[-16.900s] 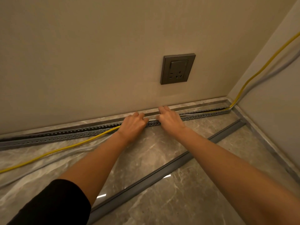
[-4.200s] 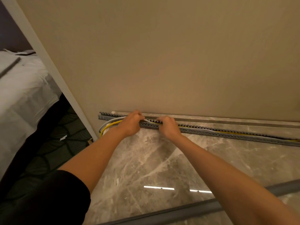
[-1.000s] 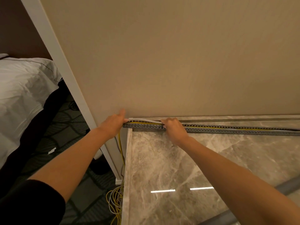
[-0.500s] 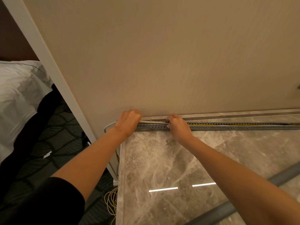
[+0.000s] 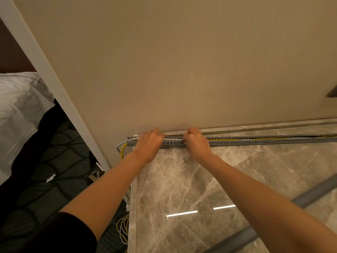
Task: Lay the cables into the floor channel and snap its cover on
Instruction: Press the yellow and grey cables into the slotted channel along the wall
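Cables being pressed into the slotted grey plastic floor channel (image 5: 237, 142) at its end.

Detached grey cover strip (image 5: 310, 196) lies behind the right hand (image 5: 197, 143). Yellow and grey cables (image 5: 121, 147) are pinned under the curled fingers of both it and the left hand (image 5: 148, 143); whether anything is gripped cannot be told. Cables should be seated fully below the slots.

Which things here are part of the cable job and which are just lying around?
Job: slotted floor channel, yellow cable, grey cable, loose channel cover, left hand, right hand.
Just around: bed, wall plate.
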The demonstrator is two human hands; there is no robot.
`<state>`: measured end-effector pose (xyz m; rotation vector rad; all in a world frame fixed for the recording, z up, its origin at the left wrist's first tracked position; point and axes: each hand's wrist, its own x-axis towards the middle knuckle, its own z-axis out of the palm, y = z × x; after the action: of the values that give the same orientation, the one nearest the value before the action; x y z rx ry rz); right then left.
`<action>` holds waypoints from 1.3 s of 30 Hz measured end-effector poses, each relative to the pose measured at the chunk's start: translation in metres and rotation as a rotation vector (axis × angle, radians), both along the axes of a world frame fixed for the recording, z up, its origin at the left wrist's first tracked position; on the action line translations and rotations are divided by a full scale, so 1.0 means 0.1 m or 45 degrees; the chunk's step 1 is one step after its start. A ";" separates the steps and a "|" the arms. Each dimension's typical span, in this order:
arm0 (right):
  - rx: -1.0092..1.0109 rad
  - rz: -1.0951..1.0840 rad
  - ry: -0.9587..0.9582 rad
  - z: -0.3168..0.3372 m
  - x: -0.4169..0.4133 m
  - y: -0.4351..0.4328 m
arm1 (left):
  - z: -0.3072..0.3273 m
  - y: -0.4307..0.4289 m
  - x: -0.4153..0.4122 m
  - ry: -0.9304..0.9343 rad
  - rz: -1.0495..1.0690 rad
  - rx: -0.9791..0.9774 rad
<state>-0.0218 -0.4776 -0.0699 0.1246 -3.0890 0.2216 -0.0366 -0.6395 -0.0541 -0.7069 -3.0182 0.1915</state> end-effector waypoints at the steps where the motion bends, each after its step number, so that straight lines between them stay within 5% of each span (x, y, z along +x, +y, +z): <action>1: -0.002 -0.005 -0.009 0.00 0.00 0.00 | -0.01 0.03 0.00 0.011 -0.015 -0.007; 25: 0.004 -0.063 -0.181 0.21 -0.06 -0.37 | -0.06 -0.22 -0.10 -0.136 0.216 -0.025; 39: 0.410 0.121 -0.125 0.29 -0.07 -0.69 | -0.07 -0.97 -0.21 -0.268 0.586 0.461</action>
<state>-0.0292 -0.5464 -0.0406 0.2789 -3.1931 -0.2782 -0.0579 -0.7370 -0.0612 0.0008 -3.2261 -0.4360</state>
